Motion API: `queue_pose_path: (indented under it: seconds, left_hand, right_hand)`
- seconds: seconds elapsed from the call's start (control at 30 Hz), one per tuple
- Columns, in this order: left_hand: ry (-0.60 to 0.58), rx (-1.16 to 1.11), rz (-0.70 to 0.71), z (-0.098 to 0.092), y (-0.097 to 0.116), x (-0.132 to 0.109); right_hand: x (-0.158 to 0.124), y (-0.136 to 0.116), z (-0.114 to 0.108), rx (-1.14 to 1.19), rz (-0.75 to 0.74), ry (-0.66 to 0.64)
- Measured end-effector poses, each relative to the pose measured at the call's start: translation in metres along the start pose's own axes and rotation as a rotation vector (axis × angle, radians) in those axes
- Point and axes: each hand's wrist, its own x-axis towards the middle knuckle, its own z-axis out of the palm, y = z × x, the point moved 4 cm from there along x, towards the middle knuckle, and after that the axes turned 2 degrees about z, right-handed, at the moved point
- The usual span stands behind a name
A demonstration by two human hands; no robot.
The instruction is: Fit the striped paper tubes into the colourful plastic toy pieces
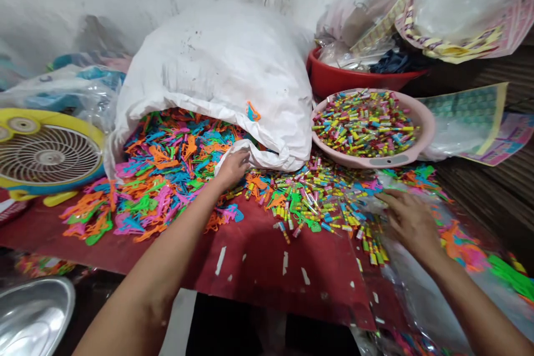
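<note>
The left hand (233, 168) rests with its fingers curled at the loose front lip of a big, bulging white sack of woven-looking sheeting (233, 67); I can't tell whether it pinches the fold. The right hand (411, 225), a little blurred, reaches forward with its fingers partly stretched over flat, clear plastic bags (403, 281), and whether it grips any film I can't make out.

Taking the clock as the worker faces it, the sack's bulk lies at 12 o'clock from the left hand, much the nearer of the two; the lip there runs lengthwise roughly from 9 to 3. A heap of small, flat plastic shapes in orange, green, pink and blue (167, 164) spreads from the mouth at 9 o'clock.

Between the hands, at 4 o'clock from the left and 10 from the right, lie slim, bright-wrapped little tubes (308, 194). More fill a round pink plastic basin (381, 163) at 11 o'clock from the right hand. All this sits on a red-topped table (262, 256). Farther out, at 9 o'clock from the left hand, stands a round yellow-and-blue plastic fan (92, 136).
</note>
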Motion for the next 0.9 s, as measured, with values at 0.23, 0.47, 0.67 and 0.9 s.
queue_pose_path:
  seconds: [0.23,0.47,0.67,0.9]
  left_hand:
    - [0.042,0.072,-0.408,0.023,0.035,-0.088]
    - [-0.077,0.086,-0.581,0.025,0.051,-0.122]
    - [-0.053,-0.082,-0.519,0.024,0.072,-0.149]
    - [0.079,-0.516,-0.401,0.044,0.117,-0.179]
  right_hand:
    - [0.051,-0.207,0.095,0.224,-0.317,-0.277]
    - [0.080,-0.255,0.162,0.099,-0.315,-0.447]
    - [0.073,-0.232,0.147,0.123,-0.423,-0.590]
    - [0.023,-0.211,0.071,0.202,-0.583,-0.342]
